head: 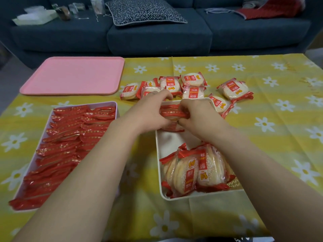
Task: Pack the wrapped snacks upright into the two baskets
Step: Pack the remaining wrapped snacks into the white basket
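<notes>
Leaning red-and-clear wrapped rice-cracker packs (pixel 195 170) at white basket (pixel 158 145) near edge | left hand (pixel 150 112), right hand (pixel 201 114) pinching upright packs (pixel 172 112) at far edge | light, brittle, slippery film: grip by flat faces, gently.

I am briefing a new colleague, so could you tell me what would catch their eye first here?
Both hands, left hand and right hand, grip red-wrapped snacks at the far end of the white basket. On the left, the pink basket is packed with upright red packets. Loose snacks lie beyond on the yellow tablecloth.
</notes>
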Motion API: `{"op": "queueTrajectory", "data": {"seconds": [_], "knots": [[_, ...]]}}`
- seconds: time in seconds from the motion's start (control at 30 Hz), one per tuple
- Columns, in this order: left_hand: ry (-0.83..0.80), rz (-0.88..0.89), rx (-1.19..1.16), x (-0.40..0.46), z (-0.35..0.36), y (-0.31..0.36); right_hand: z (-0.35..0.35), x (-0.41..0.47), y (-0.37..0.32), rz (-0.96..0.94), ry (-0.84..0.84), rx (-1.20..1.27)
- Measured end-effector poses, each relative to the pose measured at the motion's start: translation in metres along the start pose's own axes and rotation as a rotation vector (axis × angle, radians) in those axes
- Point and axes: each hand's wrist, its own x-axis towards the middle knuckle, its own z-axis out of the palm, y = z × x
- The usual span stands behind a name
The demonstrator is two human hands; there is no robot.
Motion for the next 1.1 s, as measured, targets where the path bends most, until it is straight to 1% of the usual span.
{"op": "queueTrajectory", "data": {"seconds": [0.07,0.13,0.23,0.33,0.43,0.47,0.5,0.57,0.6,0.63,0.67,0.7,0.77,0.97,1.1], "knots": [[0.053,0.001,0.111,0.0,0.008,0.003,0.002,-0.001,-0.004,0.019,0.041,0.029],[0.13,-0.014,0.231,0.0,0.014,0.007,0.003,-0.003,-0.006,0.044,0.043,0.067],[0.213,0.003,0.416,0.002,0.025,0.01,0.003,-0.006,-0.008,0.117,-0.057,0.133],[0.251,0.003,0.489,0.006,0.03,0.01,-0.004,-0.008,-0.006,0.177,-0.125,0.194],[0.271,-0.008,0.548,0.008,0.033,0.01,-0.02,-0.008,-0.001,0.202,-0.064,0.172],[0.272,-0.006,0.558,0.008,0.034,0.01,-0.027,-0.009,0.0,0.192,-0.083,0.186],[0.258,-0.006,0.555,0.008,0.034,0.011,-0.034,-0.011,0.001,0.161,-0.159,0.251],[0.192,-0.024,0.501,0.006,0.033,0.012,-0.046,-0.018,0.001,0.097,-0.438,0.414],[0.153,-0.039,0.459,0.004,0.032,0.013,-0.05,-0.023,0.0,0.086,-0.579,0.44],[0.128,-0.054,0.428,0.002,0.03,0.014,-0.053,-0.027,-0.001,0.074,-0.691,0.417],[0.127,-0.056,0.417,0.0,0.03,0.015,-0.054,-0.029,-0.001,0.061,-0.761,0.374],[0.136,-0.052,0.421,-0.001,0.03,0.016,-0.054,-0.031,-0.002,0.055,-0.793,0.337],[0.143,-0.047,0.414,-0.003,0.03,0.016,-0.053,-0.034,-0.005,0.072,-0.792,0.295],[0.123,-0.038,0.322,-0.01,0.022,0.015,-0.04,-0.046,-0.017,0.061,-0.676,0.121],[0.155,-0.033,0.275,-0.014,0.015,0.015,-0.043,-0.048,-0.014,0.078,-0.642,0.09]]}}
